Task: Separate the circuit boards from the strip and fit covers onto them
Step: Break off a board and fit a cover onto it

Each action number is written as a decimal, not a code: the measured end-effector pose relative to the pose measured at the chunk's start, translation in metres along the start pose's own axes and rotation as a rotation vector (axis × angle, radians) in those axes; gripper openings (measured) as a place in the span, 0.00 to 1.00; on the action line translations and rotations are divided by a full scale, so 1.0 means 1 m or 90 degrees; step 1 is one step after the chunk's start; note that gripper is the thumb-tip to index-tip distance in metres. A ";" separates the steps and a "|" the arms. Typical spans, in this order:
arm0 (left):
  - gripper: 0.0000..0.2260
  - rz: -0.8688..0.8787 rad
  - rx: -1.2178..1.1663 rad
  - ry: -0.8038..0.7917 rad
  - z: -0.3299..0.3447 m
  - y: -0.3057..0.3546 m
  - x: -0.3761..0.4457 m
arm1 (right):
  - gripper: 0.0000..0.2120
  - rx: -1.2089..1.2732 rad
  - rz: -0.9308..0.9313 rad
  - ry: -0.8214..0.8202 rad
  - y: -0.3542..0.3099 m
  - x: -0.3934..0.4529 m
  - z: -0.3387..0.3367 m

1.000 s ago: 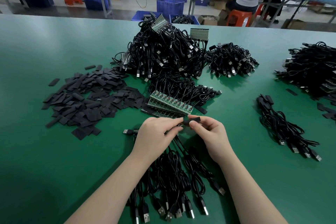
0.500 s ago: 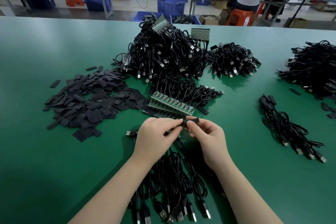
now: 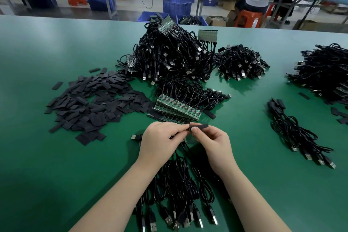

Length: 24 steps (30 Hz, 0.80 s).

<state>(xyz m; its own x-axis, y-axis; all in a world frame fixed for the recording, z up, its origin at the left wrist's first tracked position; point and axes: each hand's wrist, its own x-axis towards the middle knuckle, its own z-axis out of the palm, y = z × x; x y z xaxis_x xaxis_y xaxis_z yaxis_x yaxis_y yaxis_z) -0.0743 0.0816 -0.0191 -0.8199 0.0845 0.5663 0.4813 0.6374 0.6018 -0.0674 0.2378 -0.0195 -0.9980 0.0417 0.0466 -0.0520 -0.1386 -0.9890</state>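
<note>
Over the last second the black cover (image 3: 200,126) pinched by the right hand (image 3: 212,142) has gone from sitting tilted just past the fingertips to lying level, stretched out to the right of the thumb. The left hand (image 3: 162,142) has closed in, so that its fingertips (image 3: 185,129) now meet the cover's left end, where a small dark piece shows between the two hands. Both hands have drawn slightly nearer the circuit board strip (image 3: 178,107) ahead of them.

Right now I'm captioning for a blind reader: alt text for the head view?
Two hands meet over a green table: the right hand pinches a black cover, the left hand grips something hidden. Beyond lie circuit board strips.
</note>
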 end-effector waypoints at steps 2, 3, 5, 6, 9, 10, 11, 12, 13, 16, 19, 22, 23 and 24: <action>0.08 0.010 0.000 0.000 0.000 0.000 0.000 | 0.09 0.004 0.001 0.001 0.000 0.000 0.001; 0.08 0.013 0.001 0.002 0.000 0.000 0.000 | 0.09 -0.002 0.000 0.000 0.000 0.000 0.001; 0.08 0.022 0.003 0.004 0.000 0.000 0.000 | 0.08 -0.026 -0.005 -0.003 0.001 0.000 0.001; 0.08 0.027 0.003 0.005 0.000 -0.001 0.000 | 0.08 -0.036 -0.006 -0.004 0.001 0.000 0.001; 0.08 0.041 0.005 0.007 0.000 0.000 -0.001 | 0.07 -0.037 -0.003 -0.003 0.002 0.000 0.001; 0.09 0.043 0.005 0.007 0.000 0.000 0.000 | 0.08 -0.033 -0.002 -0.004 0.001 0.000 0.001; 0.09 0.041 0.008 0.008 0.000 0.001 0.000 | 0.08 -0.035 0.000 -0.007 0.001 0.000 0.000; 0.09 0.037 0.011 0.008 0.000 0.001 0.000 | 0.08 -0.047 -0.001 -0.014 0.001 0.000 0.000; 0.10 0.032 0.011 0.008 0.000 0.002 0.000 | 0.08 -0.065 -0.006 -0.023 0.001 0.000 0.000; 0.10 0.000 -0.004 0.013 0.001 0.002 -0.001 | 0.09 -0.075 -0.035 -0.026 0.002 -0.001 0.003; 0.10 -0.048 -0.018 0.022 0.000 0.000 -0.001 | 0.21 -0.064 -0.068 0.025 0.004 -0.002 0.002; 0.10 -0.080 -0.021 0.027 0.000 -0.002 0.000 | 0.24 -0.099 -0.094 0.041 0.004 -0.003 0.000; 0.10 -0.084 -0.022 0.026 -0.001 -0.002 0.000 | 0.23 -0.116 -0.099 0.033 0.005 -0.003 0.001; 0.10 -0.084 -0.022 0.024 -0.001 -0.002 0.000 | 0.23 -0.131 -0.099 0.023 0.005 -0.003 0.002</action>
<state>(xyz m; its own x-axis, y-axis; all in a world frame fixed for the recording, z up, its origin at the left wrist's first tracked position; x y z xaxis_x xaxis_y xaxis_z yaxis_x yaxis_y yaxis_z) -0.0746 0.0802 -0.0199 -0.8644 -0.0274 0.5020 0.3815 0.6144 0.6906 -0.0649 0.2351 -0.0246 -0.9765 0.0820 0.1991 -0.1930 0.0764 -0.9782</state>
